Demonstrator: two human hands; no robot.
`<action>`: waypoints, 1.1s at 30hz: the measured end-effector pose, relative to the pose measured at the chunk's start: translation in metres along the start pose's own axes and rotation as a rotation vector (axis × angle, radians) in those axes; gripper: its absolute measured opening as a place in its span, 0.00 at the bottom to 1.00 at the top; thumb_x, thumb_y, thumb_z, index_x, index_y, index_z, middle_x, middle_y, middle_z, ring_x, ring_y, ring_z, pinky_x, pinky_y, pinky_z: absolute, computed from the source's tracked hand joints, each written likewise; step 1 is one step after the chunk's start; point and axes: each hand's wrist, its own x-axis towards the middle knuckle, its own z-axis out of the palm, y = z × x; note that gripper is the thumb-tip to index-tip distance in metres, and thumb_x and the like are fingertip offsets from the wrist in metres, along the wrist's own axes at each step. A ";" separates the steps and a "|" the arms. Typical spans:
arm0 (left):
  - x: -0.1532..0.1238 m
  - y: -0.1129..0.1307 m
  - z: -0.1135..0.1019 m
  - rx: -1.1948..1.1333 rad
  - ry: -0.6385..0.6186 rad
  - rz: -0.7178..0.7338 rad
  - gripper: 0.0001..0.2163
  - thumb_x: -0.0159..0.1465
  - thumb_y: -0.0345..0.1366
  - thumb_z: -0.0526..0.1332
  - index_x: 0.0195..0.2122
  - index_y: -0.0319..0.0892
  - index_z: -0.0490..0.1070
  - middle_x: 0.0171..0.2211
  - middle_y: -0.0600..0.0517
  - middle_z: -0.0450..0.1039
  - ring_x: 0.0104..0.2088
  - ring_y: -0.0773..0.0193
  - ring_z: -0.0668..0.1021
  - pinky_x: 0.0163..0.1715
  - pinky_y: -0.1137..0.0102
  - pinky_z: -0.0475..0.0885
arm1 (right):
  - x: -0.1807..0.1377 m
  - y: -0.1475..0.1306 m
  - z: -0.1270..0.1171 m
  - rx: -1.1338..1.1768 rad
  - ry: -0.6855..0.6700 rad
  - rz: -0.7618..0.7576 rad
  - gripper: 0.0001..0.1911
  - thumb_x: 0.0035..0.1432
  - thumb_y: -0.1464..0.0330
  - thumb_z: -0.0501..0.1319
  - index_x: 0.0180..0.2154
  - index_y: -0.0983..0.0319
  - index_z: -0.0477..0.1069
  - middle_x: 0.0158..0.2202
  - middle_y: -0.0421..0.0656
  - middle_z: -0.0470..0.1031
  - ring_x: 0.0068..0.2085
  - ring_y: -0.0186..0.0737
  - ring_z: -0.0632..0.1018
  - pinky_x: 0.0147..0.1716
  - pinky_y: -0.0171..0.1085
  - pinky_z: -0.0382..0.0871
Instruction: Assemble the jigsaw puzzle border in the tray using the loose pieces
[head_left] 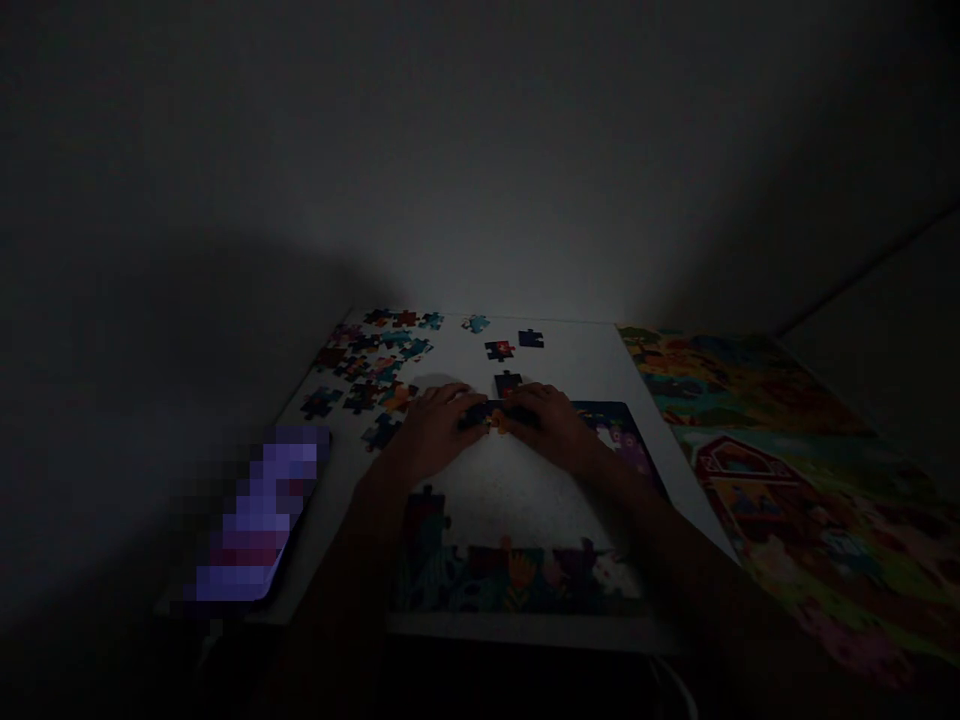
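In the dim head view, my left hand [439, 430] and my right hand [559, 425] meet at the top edge of a partly assembled jigsaw puzzle. Thumbs and fingers of both are closed on dark puzzle pieces [496, 421] with an orange patch, partly covered by the fingers. Just beyond the fingertips lies a loose dark puzzle piece [507, 383]. The puzzle's bottom border [517, 580] runs along the near side, and its right border [632, 450] passes beside my right forearm. Whether the held pieces are interlocked I cannot tell.
Several loose puzzle pieces [382, 365] are spread over the left back of the white table [465, 480]. A red piece [499, 350] and a dark blue piece [531, 338] lie farther back. At left is a phone with a blurred screen [262, 515]; at right, colourful farm pictures [780, 500].
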 end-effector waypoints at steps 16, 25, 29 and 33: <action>0.004 0.017 0.004 0.155 -0.003 -0.053 0.16 0.66 0.40 0.60 0.54 0.46 0.72 0.49 0.47 0.71 0.50 0.53 0.72 0.52 0.58 0.66 | 0.000 0.009 0.009 -0.053 -0.005 -0.012 0.10 0.62 0.64 0.61 0.44 0.58 0.74 0.47 0.45 0.76 0.48 0.47 0.74 0.46 0.46 0.63; 0.002 0.015 0.002 0.145 -0.007 -0.071 0.15 0.66 0.41 0.60 0.54 0.48 0.72 0.49 0.48 0.69 0.51 0.53 0.70 0.53 0.58 0.65 | 0.001 0.008 0.008 -0.046 -0.005 -0.018 0.09 0.62 0.64 0.60 0.43 0.57 0.74 0.47 0.45 0.76 0.48 0.47 0.74 0.47 0.46 0.63; 0.002 0.021 0.000 0.159 -0.042 -0.116 0.15 0.67 0.40 0.59 0.54 0.47 0.71 0.50 0.47 0.68 0.52 0.52 0.69 0.55 0.57 0.63 | 0.001 0.009 0.007 -0.031 -0.021 -0.015 0.10 0.61 0.65 0.61 0.44 0.58 0.74 0.48 0.46 0.76 0.49 0.48 0.74 0.48 0.47 0.64; 0.002 0.024 0.000 0.145 -0.049 -0.151 0.16 0.67 0.41 0.58 0.55 0.48 0.71 0.50 0.46 0.67 0.53 0.52 0.69 0.54 0.57 0.64 | 0.000 0.009 0.007 -0.020 -0.025 0.003 0.10 0.60 0.64 0.61 0.44 0.56 0.74 0.48 0.45 0.76 0.50 0.48 0.74 0.49 0.48 0.64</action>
